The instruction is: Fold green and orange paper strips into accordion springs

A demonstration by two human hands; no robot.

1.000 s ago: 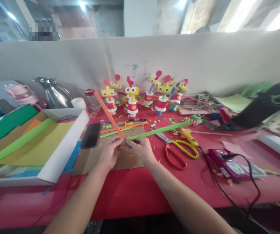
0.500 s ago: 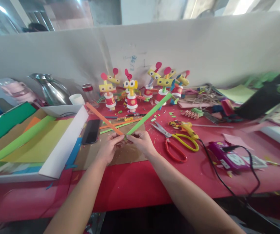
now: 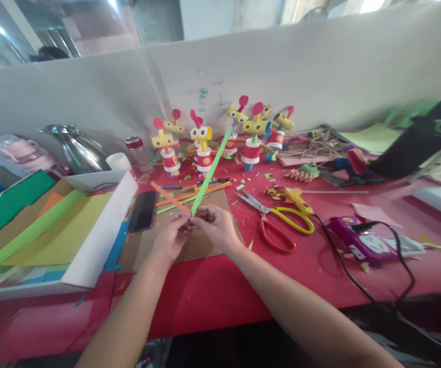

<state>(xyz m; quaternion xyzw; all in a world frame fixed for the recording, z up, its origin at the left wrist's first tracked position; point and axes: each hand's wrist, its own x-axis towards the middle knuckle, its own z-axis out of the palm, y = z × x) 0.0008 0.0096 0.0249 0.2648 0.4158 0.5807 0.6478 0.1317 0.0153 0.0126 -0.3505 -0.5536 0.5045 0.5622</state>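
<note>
My left hand (image 3: 173, 236) and my right hand (image 3: 216, 225) meet above a brown cardboard sheet (image 3: 139, 255). Between my pinched fingertips are the joined lower ends of an orange paper strip (image 3: 169, 196) and a green paper strip (image 3: 213, 167). The orange one slants up to the left; the green one rises up and to the right, in front of the paper figures. My left thumb and fingers close on the joint near the orange strip, my right ones at the foot of the green strip. The exact fold is hidden by the fingertips. More orange strips (image 3: 215, 189) lie on the cardboard behind.
Scissors (image 3: 270, 212), a yellow glue gun (image 3: 296, 200) and a purple power box (image 3: 362, 245) with a cable lie at right. A white box (image 3: 97, 250) of coloured paper and a phone (image 3: 142, 211) are at left. Several paper figures (image 3: 204, 153) stand behind, with a steel jug (image 3: 82, 148).
The green strip has swung left and stands steeper. The orange strip's free end has dropped and looks shorter. My right hand has shifted slightly left, and both hands stay together at the joint.
</note>
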